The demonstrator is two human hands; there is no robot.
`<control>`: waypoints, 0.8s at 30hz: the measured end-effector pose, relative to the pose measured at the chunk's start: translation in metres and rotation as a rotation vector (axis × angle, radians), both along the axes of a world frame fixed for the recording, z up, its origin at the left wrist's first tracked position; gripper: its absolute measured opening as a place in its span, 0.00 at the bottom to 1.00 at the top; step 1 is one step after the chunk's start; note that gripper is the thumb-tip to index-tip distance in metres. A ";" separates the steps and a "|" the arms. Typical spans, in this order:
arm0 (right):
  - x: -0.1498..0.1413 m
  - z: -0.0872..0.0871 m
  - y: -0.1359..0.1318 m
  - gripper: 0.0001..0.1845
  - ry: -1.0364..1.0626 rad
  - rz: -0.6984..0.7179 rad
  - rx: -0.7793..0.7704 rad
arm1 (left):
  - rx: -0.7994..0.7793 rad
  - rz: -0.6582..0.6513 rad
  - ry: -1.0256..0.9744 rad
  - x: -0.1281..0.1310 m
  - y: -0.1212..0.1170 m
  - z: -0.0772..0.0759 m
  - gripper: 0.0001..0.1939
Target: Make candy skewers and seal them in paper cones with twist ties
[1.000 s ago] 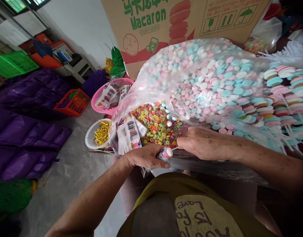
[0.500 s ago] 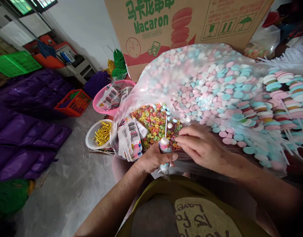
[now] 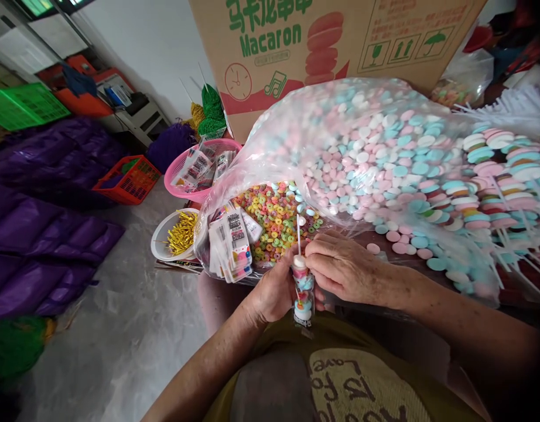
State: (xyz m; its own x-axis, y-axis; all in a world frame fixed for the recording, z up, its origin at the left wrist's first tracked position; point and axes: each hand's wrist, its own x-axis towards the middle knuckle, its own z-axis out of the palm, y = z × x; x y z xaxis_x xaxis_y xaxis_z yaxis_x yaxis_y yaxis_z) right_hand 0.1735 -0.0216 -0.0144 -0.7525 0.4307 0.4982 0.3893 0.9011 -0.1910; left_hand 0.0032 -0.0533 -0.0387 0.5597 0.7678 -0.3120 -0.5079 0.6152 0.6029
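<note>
Beyond the crinkled clear bag (image 3: 362, 146) of pastel discs, your left hand (image 3: 276, 290) clasps a candy skewer (image 3: 302, 287) upright; your right hand (image 3: 340, 266) pinches its white top disc.

Candy skewer (image 3: 303, 287): pastel discs, white, pink and blue, stacked on a thin white stick, upright, the stick's bare end poking up above the top white disc. Clear wrapper around the lower discs; skewer sits just off the near edge of the big plastic bag (image 3: 384, 146) of loose pastel discs

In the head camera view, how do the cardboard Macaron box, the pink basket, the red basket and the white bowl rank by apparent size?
1. Cardboard Macaron box, cut off by the frame.
2. Pink basket, partly hidden by a bag.
3. Red basket and white bowl: alike, and the bowl is nearer, so unranked.
</note>
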 end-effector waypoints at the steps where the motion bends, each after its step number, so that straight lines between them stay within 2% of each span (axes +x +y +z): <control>1: 0.000 0.000 0.000 0.07 -0.008 -0.004 0.003 | 0.009 0.077 0.026 0.001 -0.001 0.000 0.24; 3: 0.000 0.001 -0.001 0.07 0.012 -0.010 -0.019 | 0.070 0.228 0.088 0.000 -0.002 -0.001 0.20; 5: 0.000 0.001 -0.001 0.08 0.055 -0.004 -0.064 | 0.176 0.270 0.172 -0.003 -0.002 -0.003 0.14; 9: 0.000 -0.001 -0.004 0.10 0.134 -0.002 -0.118 | 0.373 0.170 0.363 -0.017 -0.001 -0.002 0.12; 14: -0.002 -0.010 -0.008 0.11 0.167 -0.038 -0.169 | 0.515 -0.017 0.434 -0.031 0.003 0.005 0.16; 18: -0.005 -0.016 -0.008 0.10 0.232 -0.065 -0.169 | 0.679 -0.079 0.552 -0.035 0.013 0.013 0.12; 22: -0.009 -0.009 -0.004 0.10 0.402 -0.057 -0.216 | 0.951 -0.159 0.711 -0.032 0.019 0.016 0.10; 24: -0.010 -0.002 -0.002 0.09 0.476 -0.072 -0.243 | 0.972 -0.181 0.725 -0.027 0.016 0.012 0.10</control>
State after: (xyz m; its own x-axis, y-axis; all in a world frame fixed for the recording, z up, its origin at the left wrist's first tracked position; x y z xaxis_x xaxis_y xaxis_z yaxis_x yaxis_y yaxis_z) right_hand 0.1639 -0.0237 -0.0167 -0.4319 0.6183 0.6566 0.2676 0.7831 -0.5614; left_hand -0.0243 -0.0372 -0.0265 0.6172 0.7842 0.0639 0.1826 -0.2217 0.9579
